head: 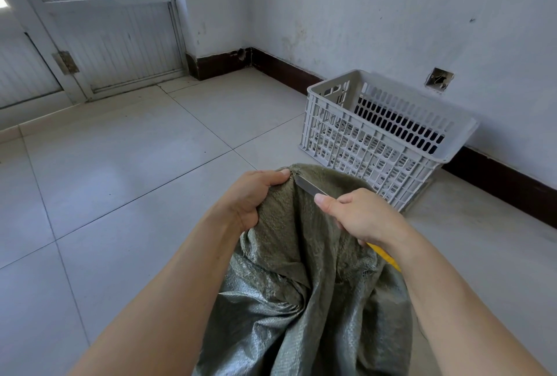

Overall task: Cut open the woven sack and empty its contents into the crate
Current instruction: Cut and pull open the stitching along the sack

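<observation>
I hold the grey-green woven plastic sack (301, 285) in front of me on the tiled floor. My left hand (250, 198) is clenched on its bunched top edge. My right hand (358, 216) grips a knife with a yellow handle (382, 255), the blade lying on the cloth just beside my left fingers. The fabric looks soft, floppy and a little slippery, so I think a tight pinch near the cut is best. The empty white slotted plastic crate (376, 134) stands beyond my hands by the wall, with nothing between.
</observation>
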### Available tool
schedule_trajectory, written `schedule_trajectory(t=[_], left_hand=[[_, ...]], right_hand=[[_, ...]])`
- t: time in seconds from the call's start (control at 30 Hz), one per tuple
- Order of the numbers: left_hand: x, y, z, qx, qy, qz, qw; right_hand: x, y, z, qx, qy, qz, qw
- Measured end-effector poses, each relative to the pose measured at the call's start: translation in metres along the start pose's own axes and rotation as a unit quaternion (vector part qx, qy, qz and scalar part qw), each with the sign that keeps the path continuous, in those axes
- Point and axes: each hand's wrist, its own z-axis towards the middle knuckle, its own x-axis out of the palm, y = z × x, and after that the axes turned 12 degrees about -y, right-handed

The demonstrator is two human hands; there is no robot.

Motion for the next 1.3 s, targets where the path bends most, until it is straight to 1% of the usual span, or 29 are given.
schedule_trajectory(t=[0.07, 0.13, 0.17, 0.33, 0.37, 0.4, 0.47, 0.5, 0.53, 0.6, 0.67, 0.8, 0.87, 0.93, 1.03, 1.13, 1.3], left_hand=[[0.0, 0.0, -0.002, -0.009, 0.011, -0.006, 1.0], [-0.001, 0.0, -0.001, -0.006, 0.015, -0.008, 1.0], [-0.001, 0.0, -0.001, 0.001, 0.01, -0.003, 1.0], [-0.002, -0.003, 0.0, 0.033, -0.03, 0.066, 0.997], [-0.004, -0.002, 0.001, 0.047, -0.051, 0.092, 0.993], [-0.008, -0.001, 0.002, 0.063, -0.08, 0.121, 0.987], [-0.017, 0.002, 0.004, 0.067, -0.122, 0.141, 0.98], [-0.018, 0.003, 0.002, 0.054, -0.114, 0.126, 0.984], [-0.016, 0.003, 0.0, 0.041, -0.092, 0.11, 0.989], [-0.006, 0.003, -0.006, 0.023, -0.049, 0.095, 0.994], [0.003, 0.003, -0.008, 0.016, -0.026, 0.09, 0.996], [0.004, 0.002, -0.01, 0.031, -0.003, 0.067, 0.997], [0.005, 0.002, -0.011, 0.042, 0.023, 0.07, 0.996], [0.006, 0.003, -0.011, 0.051, 0.041, 0.08, 0.995], [0.007, 0.003, -0.012, 0.045, 0.06, 0.073, 0.995], [0.006, 0.003, -0.013, 0.04, 0.081, 0.063, 0.994], [0.004, 0.001, -0.014, 0.031, 0.092, 0.041, 0.994]], right_hand=[[0.002, 0.002, -0.002, 0.054, 0.051, 0.127, 0.989], [0.003, 0.004, -0.003, 0.119, 0.114, 0.253, 0.953], [0.004, 0.004, -0.002, 0.139, 0.132, 0.293, 0.937], [0.008, 0.002, 0.0, 0.2, 0.194, 0.382, 0.881], [0.008, 0.002, -0.001, 0.209, 0.188, 0.392, 0.876], [0.006, 0.001, 0.0, 0.214, 0.152, 0.39, 0.883], [-0.004, -0.003, 0.005, 0.208, 0.015, 0.355, 0.911], [-0.009, -0.006, 0.007, 0.199, -0.038, 0.334, 0.921], [-0.012, -0.008, 0.009, 0.194, -0.056, 0.32, 0.926], [-0.011, -0.005, 0.006, 0.184, -0.026, 0.3, 0.936], [-0.003, 0.003, 0.0, 0.159, -0.013, 0.285, 0.945], [0.003, 0.016, -0.006, 0.044, -0.059, 0.28, 0.957], [0.006, 0.016, -0.005, 0.004, -0.079, 0.289, 0.954], [0.008, 0.015, -0.002, -0.008, -0.091, 0.288, 0.953], [0.009, 0.013, 0.0, -0.024, -0.106, 0.264, 0.958], [0.012, 0.012, 0.003, -0.038, -0.114, 0.264, 0.957], [0.01, 0.009, 0.004, -0.044, -0.101, 0.252, 0.961]])
